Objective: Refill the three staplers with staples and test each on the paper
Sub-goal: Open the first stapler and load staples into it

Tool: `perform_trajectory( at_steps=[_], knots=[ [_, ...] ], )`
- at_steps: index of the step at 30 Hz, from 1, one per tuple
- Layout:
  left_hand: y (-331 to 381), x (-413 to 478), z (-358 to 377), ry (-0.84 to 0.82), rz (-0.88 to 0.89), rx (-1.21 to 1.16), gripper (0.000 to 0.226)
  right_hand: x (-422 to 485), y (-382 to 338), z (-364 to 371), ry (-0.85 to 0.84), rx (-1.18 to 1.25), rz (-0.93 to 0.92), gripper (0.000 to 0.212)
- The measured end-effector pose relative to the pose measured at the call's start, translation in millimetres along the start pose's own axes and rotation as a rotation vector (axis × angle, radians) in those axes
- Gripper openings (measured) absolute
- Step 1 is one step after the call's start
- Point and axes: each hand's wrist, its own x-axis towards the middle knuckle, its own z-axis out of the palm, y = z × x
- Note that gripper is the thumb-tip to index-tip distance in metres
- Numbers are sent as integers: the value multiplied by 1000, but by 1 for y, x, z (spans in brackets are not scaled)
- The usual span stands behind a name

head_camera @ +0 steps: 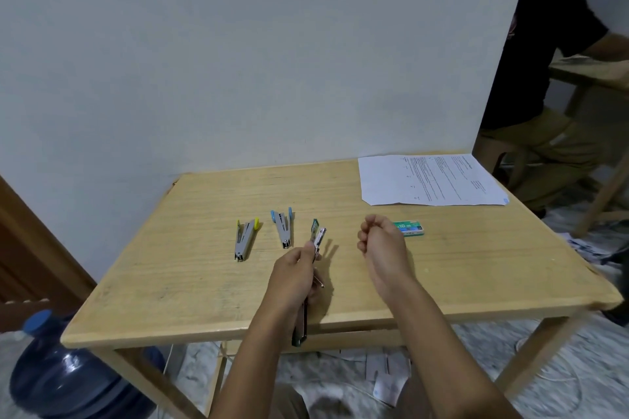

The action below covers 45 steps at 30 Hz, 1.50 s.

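Note:
My left hand [295, 274] grips a green-trimmed stapler [318, 236], opened out, its metal front pointing away from me and its dark rear end hanging over the table's near edge. To the right of it, my right hand [379, 236] hovers with fingers curled; whether it pinches staples I cannot tell. Just behind that hand lies a green staple box [410, 229]. A yellow-trimmed stapler [245, 239] and a blue-trimmed stapler [282, 227] rest open on the table to the left. A printed paper sheet [430, 179] lies at the far right corner.
The wooden table [190, 248] stands against a pale wall. A blue water jug [64, 371] sits on the floor at the lower left. Another person [541, 78] sits at a second table on the right. Papers litter the floor underneath.

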Motion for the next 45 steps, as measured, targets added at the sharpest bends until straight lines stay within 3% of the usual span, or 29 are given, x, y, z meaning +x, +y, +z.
perform_trajectory(
  at_steps=[3,9,17,22,25,27,30,32,35,37,41,45],
  knots=[
    [0,10,3,61,129,316,40,19,-2,5,-86,-646,-278,34],
    [-9,26,17,157,295,806,38,37,-5,15,-404,-1066,-291,36],
    [-14,26,22,236,378,1074,42,40,-19,-4,-462,-1041,-403,37],
    [-16,29,21,231,412,1123,32,40,-37,-44,-131,-844,-485,22],
    [-16,29,20,242,428,1105,31,51,-39,-78,141,-945,-485,9],
    [-13,27,23,297,502,1054,29,60,-38,-95,209,-1050,-396,14],
    [-5,22,39,328,710,875,26,67,-31,-107,176,-1162,-288,35],
    [-2,24,59,208,773,817,28,68,-24,-108,188,-1217,-304,35],
    [-1,33,86,-15,692,832,43,65,-17,-106,224,-1292,-377,36],
    [0,41,100,-73,604,897,48,65,-17,-107,216,-1293,-386,38],
    [-5,49,116,18,621,1032,31,67,-15,-111,187,-1278,-390,38],
    [-14,57,119,80,646,975,28,67,-15,-113,144,-1300,-404,37]
  ],
)
